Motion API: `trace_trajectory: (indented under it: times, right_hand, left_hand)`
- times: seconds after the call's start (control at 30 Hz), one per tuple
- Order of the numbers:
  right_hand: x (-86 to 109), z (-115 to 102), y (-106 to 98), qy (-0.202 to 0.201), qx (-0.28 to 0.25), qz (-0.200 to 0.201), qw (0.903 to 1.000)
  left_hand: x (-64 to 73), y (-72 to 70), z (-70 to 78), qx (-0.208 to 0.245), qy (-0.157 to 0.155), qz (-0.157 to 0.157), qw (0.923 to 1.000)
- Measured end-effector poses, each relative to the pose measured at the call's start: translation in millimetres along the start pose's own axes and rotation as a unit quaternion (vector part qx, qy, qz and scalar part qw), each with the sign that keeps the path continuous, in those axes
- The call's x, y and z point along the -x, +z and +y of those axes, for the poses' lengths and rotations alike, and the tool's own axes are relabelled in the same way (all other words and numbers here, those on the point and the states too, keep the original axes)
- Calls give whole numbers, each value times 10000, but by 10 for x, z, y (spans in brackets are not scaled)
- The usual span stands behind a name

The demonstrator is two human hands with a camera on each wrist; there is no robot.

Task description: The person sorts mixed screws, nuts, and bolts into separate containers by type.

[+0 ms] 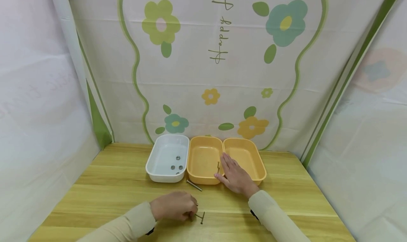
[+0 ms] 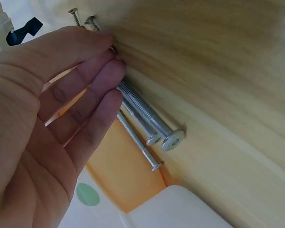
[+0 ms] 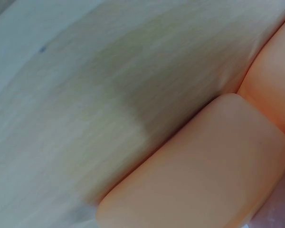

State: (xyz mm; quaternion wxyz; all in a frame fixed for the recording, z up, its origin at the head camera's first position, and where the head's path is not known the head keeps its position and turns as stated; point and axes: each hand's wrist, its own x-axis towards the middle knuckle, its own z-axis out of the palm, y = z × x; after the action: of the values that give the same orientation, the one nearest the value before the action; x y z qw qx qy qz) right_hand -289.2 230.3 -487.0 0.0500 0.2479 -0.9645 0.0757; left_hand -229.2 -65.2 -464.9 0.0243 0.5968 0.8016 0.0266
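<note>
My left hand (image 1: 176, 205) is low over the table, fingers curled, thumb and index pinching a thin screw (image 1: 198, 216). Another screw (image 1: 202, 218) lies crosswise at its end. In the left wrist view the fingertips (image 2: 104, 42) meet around the screw, mostly hidden, and several metal bolts (image 2: 149, 116) show beyond the fingers. A thicker bolt (image 1: 194, 185) lies in front of the trays. My right hand (image 1: 236, 176) has straight fingers over the adjoining rims of the middle yellow tray (image 1: 203, 180) and the right yellow tray (image 1: 262, 175). Small screws (image 1: 218, 167) show beside its thumb.
To the left of the yellow trays stands a white tray (image 1: 165, 178) with several nuts (image 1: 178, 158) in it. All three trays stand side by side at the back of the wooden table (image 1: 121, 185). A flowered cloth (image 1: 190, 69) hangs behind, with pale cloth at both sides.
</note>
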Motion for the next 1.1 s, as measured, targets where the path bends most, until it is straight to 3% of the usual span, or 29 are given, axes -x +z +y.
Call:
trace_trajectory:
  times: [0.2, 0.37, 0.47, 0.63, 0.9, 1.1]
  right_hand:
    - [0, 1, -5, 8, -11, -15, 10000]
    - [-6, 4, 1, -11, 21, -18, 10000]
    - [-8, 8, 8, -23, 70, -5, 10000]
    - [-5, 10, 6, 7, 57, 8, 10000]
    - [-3, 7, -1, -12, 94, -12, 10000]
    - [-1, 3, -2, 7, 80, -58, 10000]
  left_hand:
    - [4, 35, 6, 253, -161, -69, 9995]
    - [15, -10, 26, 459, -345, -232, 9981]
    - [19, -54, 17, 515, -313, -147, 9981]
    - [8, -177, -38, 579, -204, 164, 9980]
    - [-30, -444, -183, 624, -573, 292, 9960]
    - [-60, -639, -311, 326, -629, 687, 9951]
